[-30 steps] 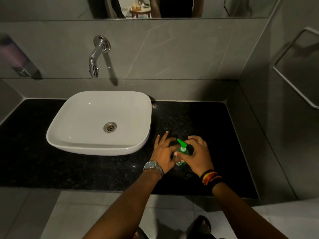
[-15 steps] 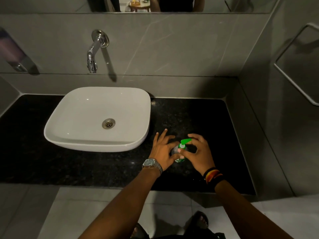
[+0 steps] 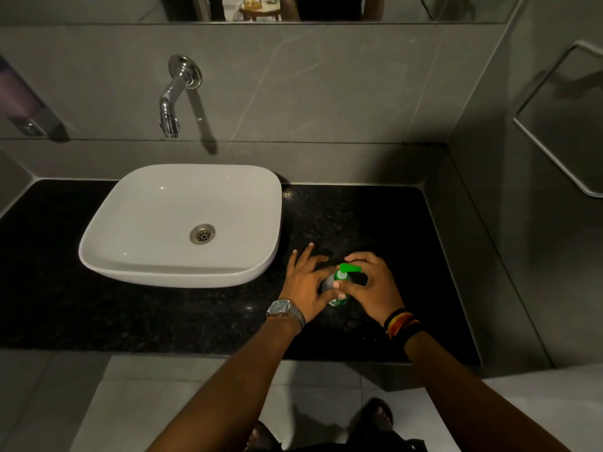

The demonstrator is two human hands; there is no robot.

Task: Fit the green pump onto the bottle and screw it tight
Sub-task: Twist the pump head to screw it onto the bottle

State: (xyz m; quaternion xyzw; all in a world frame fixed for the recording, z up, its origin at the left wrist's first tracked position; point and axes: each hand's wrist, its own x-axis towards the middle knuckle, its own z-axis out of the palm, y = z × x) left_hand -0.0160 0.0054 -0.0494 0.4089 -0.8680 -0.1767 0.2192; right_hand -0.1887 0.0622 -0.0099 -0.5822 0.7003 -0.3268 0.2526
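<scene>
A small bottle (image 3: 337, 301) stands upright on the black counter (image 3: 163, 314), just right of the basin. The green pump (image 3: 348, 268) sits on its neck, nozzle pointing right. My left hand (image 3: 305, 285), with a steel watch at the wrist, holds the bottle's body from the left; its outer fingers are spread. My right hand (image 3: 375, 288), with coloured bands at the wrist, grips the pump's collar from the right with thumb and fingers. Most of the bottle is hidden between my hands.
A white vessel basin (image 3: 182, 265) stands on the counter's left half, under a chrome wall tap (image 3: 173, 102). A wall soap dispenser (image 3: 23, 106) hangs far left. Grey tiled walls close the back and right, with a metal rail (image 3: 551, 158) on the right wall.
The pump's nozzle has turned from pointing up-left to pointing right, with my right hand's fingers shifted around the collar. My left hand has stayed on the bottle.
</scene>
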